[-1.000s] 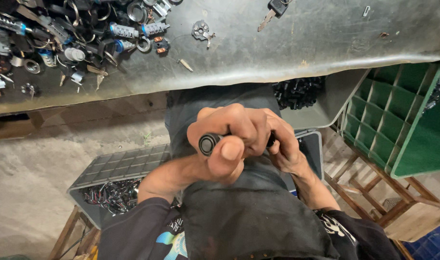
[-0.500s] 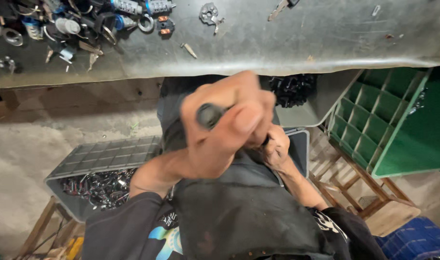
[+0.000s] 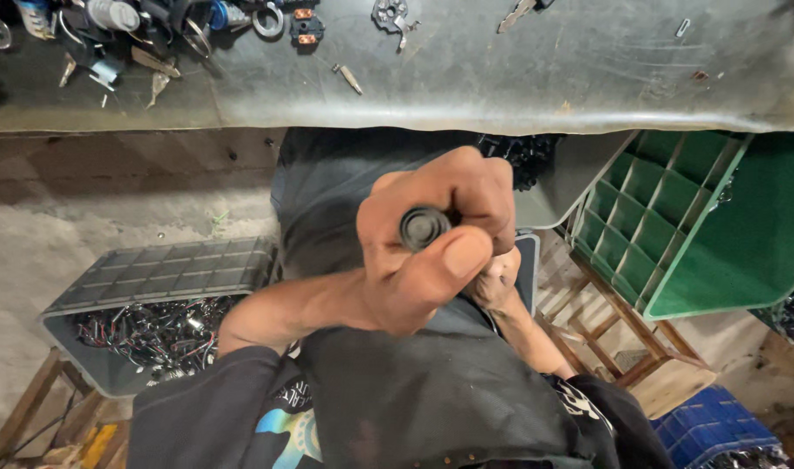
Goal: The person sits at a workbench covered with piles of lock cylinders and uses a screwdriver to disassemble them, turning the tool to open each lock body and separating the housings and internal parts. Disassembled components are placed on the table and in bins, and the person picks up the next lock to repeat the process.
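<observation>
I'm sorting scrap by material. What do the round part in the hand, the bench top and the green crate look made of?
Round part: probably dark metal or hard plastic, matte; hard to tell.
Bench top: looks like sheet metal, dull grey, scratched, with a bent edge.
Green crate: likely moulded plastic, even colour, thin dividers.

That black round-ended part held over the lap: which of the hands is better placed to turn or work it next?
Probably the left hand: it wraps the black round-ended part, thumb beside its end, in plain view. The right hand sits behind and beneath it, mostly hidden, so its grip cannot be judged.
</observation>
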`<state>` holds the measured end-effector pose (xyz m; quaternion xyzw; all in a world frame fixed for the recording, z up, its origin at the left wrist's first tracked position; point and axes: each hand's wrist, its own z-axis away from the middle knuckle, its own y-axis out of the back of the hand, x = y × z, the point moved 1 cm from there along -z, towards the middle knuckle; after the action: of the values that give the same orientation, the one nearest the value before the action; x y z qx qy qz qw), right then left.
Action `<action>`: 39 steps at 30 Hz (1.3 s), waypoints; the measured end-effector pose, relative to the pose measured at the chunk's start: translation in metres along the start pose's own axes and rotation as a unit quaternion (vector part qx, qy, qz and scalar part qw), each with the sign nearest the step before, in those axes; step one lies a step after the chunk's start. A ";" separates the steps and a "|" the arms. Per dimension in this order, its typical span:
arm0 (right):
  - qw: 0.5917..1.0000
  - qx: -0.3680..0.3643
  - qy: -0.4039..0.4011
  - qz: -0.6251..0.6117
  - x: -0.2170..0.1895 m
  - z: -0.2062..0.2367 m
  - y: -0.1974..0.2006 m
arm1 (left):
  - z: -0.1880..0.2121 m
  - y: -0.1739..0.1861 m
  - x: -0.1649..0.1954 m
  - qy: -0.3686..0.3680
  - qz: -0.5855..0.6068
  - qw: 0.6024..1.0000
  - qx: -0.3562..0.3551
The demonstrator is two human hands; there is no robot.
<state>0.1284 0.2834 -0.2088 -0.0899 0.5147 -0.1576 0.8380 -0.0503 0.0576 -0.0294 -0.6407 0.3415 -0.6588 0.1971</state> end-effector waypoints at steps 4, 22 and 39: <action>1.000 0.019 -0.005 0.006 0.002 -0.003 0.002 | 0.000 0.001 -0.006 0.025 0.005 1.000 -0.001; 0.910 -0.100 0.048 0.399 -0.069 -0.009 -0.063 | 0.008 0.007 -0.022 0.072 -0.067 0.993 -0.062; 0.920 -0.161 0.163 0.319 -0.038 -0.018 -0.028 | 0.015 0.007 0.004 -0.112 -0.311 0.941 -0.074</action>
<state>0.0919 0.2713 -0.1768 -0.0276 0.6637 0.1907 0.7228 -0.0370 0.0470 -0.0329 -0.7972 0.1494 -0.5842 -0.0287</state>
